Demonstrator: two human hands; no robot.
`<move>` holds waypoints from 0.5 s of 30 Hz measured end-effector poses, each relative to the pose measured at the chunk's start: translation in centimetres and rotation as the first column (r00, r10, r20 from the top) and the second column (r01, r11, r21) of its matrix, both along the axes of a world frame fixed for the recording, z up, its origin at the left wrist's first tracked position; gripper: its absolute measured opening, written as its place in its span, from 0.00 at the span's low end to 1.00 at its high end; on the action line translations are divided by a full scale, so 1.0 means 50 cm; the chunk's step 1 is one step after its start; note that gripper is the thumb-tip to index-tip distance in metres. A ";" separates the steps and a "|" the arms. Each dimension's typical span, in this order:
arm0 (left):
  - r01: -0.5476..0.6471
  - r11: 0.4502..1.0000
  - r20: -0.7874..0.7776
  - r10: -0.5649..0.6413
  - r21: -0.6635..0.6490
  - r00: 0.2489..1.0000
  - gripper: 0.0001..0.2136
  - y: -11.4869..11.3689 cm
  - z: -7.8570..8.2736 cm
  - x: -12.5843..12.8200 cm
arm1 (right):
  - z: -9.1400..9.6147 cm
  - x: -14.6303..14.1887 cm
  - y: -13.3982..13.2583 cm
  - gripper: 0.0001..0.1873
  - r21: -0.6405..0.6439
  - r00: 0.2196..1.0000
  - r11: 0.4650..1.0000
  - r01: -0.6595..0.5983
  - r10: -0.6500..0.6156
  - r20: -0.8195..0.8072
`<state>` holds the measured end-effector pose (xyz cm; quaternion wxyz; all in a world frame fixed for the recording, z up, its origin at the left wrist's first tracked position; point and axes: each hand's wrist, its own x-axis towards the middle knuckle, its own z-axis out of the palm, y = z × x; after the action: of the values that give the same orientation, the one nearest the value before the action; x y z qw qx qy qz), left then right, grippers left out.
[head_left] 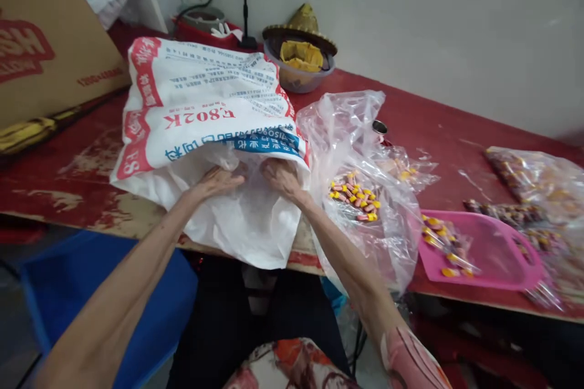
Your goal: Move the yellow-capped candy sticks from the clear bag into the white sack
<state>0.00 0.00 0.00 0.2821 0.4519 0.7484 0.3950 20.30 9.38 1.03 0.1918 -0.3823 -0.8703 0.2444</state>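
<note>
A large white printed sack with red and blue lettering lies on the table, its mouth facing me and hanging over the front edge. Both hands reach into that mouth. My left hand has its fingers bunched on a thin translucent plastic liner inside the sack. Close by on the right, my right hand is curled at the liner too, its fingertips partly hidden under the sack's upper side. A clear plastic bag beside the sack bears several small yellow-and-pink wrapped pieces.
On the right, a pink tray holds similar pieces, with filled clear bags behind it. A basin with a straw-like hat stands by the wall. A cardboard box is at left; a blue bin sits below the table edge.
</note>
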 end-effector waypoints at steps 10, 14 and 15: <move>0.108 0.992 -0.488 -0.060 0.072 0.871 0.12 -0.094 0.018 0.050 | -0.021 0.073 -0.154 0.28 0.166 0.977 0.978 -0.128 0.095 0.192; 0.111 0.979 -0.482 -0.013 0.174 0.876 0.11 -0.106 0.047 0.054 | -0.007 0.082 -0.185 0.27 0.241 0.980 0.962 -0.127 0.084 0.182; 0.086 0.973 -0.479 0.027 0.212 0.878 0.11 -0.108 0.052 0.055 | -0.005 0.090 -0.190 0.27 0.285 0.989 0.955 -0.083 0.042 0.145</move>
<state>2.75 -5.38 2.60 0.0411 0.5763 0.7375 0.3497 24.81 -0.14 0.78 0.1778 -0.3380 -0.9195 0.0934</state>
